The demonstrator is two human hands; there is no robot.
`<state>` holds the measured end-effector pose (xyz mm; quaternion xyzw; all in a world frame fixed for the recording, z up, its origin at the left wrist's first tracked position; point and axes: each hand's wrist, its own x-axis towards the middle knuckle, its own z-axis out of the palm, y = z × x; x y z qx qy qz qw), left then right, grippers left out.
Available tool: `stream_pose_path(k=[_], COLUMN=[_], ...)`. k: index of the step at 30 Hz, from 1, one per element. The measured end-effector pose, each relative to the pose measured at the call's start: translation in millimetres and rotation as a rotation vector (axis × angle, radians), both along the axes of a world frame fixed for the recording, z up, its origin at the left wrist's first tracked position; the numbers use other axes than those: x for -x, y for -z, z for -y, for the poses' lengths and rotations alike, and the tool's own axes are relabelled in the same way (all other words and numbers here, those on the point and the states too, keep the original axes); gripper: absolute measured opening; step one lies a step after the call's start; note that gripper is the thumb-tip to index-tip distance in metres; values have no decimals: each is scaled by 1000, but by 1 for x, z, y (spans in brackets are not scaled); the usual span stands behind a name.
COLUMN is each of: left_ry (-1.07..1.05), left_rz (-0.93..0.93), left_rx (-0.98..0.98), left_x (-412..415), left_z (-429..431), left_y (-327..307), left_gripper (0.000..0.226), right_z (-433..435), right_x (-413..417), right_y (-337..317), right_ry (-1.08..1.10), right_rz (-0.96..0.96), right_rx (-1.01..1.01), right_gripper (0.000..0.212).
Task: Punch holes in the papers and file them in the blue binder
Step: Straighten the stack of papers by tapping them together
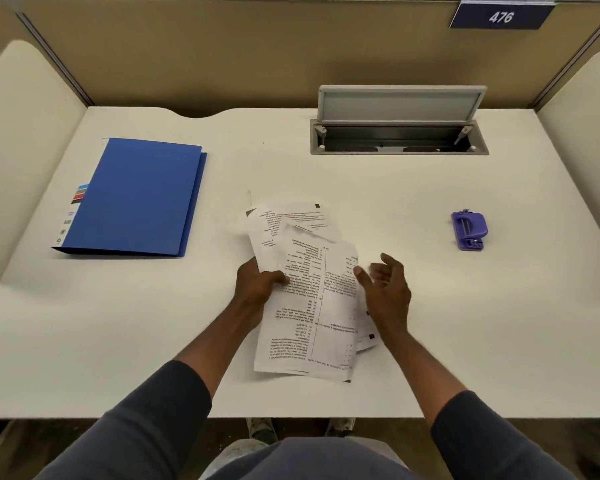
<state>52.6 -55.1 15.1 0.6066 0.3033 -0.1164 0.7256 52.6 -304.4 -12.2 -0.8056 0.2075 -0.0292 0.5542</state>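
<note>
Risk right now: crooked holes, or a sheet sliding loose, with the papers (pixel 312 296) fanned and unsquared. Gripped at the left edge by the left hand (pixel 257 282), thumb on top. Right hand (pixel 385 292) relaxed, fingers spread just beside the right edge, holding nothing. Printed white sheets, skewed, slightly curled, near the tabletop's (pixel 395 188) front middle. Blue binder (pixel 136 199) closed toward the left edge, hole punch (pixel 469 231) toward the right.

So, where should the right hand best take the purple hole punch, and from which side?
Probably by its two long sides, coming from above: the hole punch lies flat on the table, free all around, and the open right hand is nearest.
</note>
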Motion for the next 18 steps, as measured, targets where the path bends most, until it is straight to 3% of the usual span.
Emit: stream_pose_path(k=[2, 4, 8, 10, 14, 18], left_ry=[-25, -21, -3, 25, 197, 247], left_rz=[-67, -152, -243, -199, -23, 165], left_rx=[126, 251, 412, 279, -278, -404], left_x=[-2, -1, 3, 5, 10, 9], left_z=[0, 1, 1, 1, -6, -15], left_y=[-3, -4, -1, 3, 4, -4], left_gripper=[43, 49, 50, 40, 30, 33], right_z=[8, 15, 14, 13, 8, 4], right_x=[-12, -22, -34, -35, -34, -30], right_y=[-7, -11, -16, -17, -17, -19], right_ry=[-16, -85, -188, -188, -168, -153], right_rz=[-152, -261, -348, -348, -341, -273], right_rx=[-288, -441, -380, -365, -189, 6], right_gripper=[64, 63, 52, 43, 38, 47])
